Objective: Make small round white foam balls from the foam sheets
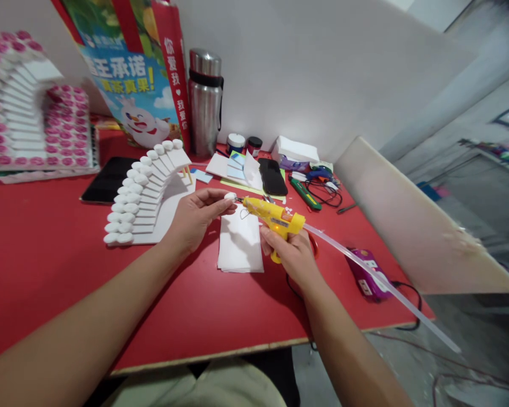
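The left hand (195, 219) pinches a white piece (229, 196); the right hand (296, 253) grips a glue gun (271, 213), maybe touching it. This looks like gluing; next needs steady hands.

Upper left, the top edge cuts off the bag (131, 73), the left edge the pink model (25, 113). Centre — the right grip (296, 253) hides part of the gun (267, 211). Far right — goods (498, 152) too blurred to tell.
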{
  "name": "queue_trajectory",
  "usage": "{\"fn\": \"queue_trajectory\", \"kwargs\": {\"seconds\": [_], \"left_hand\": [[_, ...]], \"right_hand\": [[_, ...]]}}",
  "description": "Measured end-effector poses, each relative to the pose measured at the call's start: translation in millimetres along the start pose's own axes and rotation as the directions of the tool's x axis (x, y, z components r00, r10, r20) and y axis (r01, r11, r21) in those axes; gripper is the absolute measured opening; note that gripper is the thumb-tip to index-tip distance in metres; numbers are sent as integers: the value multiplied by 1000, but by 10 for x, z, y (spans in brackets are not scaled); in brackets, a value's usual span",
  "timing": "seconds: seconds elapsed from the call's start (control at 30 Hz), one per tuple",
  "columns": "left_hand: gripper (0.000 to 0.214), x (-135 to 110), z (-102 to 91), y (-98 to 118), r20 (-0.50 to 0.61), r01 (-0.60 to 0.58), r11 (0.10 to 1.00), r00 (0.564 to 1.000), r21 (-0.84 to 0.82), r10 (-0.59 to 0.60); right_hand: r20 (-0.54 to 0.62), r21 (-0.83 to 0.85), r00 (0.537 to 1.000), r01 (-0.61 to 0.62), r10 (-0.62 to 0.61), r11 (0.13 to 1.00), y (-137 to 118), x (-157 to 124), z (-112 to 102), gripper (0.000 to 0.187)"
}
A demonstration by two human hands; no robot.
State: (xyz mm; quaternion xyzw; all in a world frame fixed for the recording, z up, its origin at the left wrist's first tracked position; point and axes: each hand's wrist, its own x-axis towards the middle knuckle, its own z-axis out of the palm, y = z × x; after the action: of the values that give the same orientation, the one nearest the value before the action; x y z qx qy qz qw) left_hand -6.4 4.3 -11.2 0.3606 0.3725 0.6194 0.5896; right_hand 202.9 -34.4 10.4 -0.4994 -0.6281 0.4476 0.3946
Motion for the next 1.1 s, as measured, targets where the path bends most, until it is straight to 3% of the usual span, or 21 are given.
{"fn": "queue_trajectory", "kwargs": {"seconds": [0.17, 0.33, 0.53, 0.67, 0.8, 0.97, 1.1], "left_hand": [[28, 22, -7, 22, -32, 28, 996, 999, -81, -31], [26, 23, -33, 39, -2, 143, 978, 989, -150, -145], [16, -12, -9, 74, 36, 237, 948, 971, -211, -234], [16, -24, 6, 71, 74, 263, 933, 965, -245, -253], [16, -34, 13, 70, 67, 270, 932, 963, -240, -262], [16, -39, 15, 83, 57, 273, 932, 962, -237, -267], [16, -44, 12, 82, 83, 273, 929, 962, -250, -261]], "right_hand": [[-6, 54, 1000, 6, -6, 999, 33, -8, 5, 29], [-159, 63, 987, 8, 2, 998, 58, -24, -132, 25], [-430, -154, 901, -133, 55, 979, 367, -24, -840, 37], [-461, -355, 886, -237, 51, 904, 578, 3, -1200, 48], [-436, -512, 899, -281, 36, 812, 612, 22, -1233, 55], [-473, -597, 880, -366, 56, 713, 554, 23, -1194, 55], [-432, -667, 901, -342, 30, 663, 563, -21, -1226, 50]]}}
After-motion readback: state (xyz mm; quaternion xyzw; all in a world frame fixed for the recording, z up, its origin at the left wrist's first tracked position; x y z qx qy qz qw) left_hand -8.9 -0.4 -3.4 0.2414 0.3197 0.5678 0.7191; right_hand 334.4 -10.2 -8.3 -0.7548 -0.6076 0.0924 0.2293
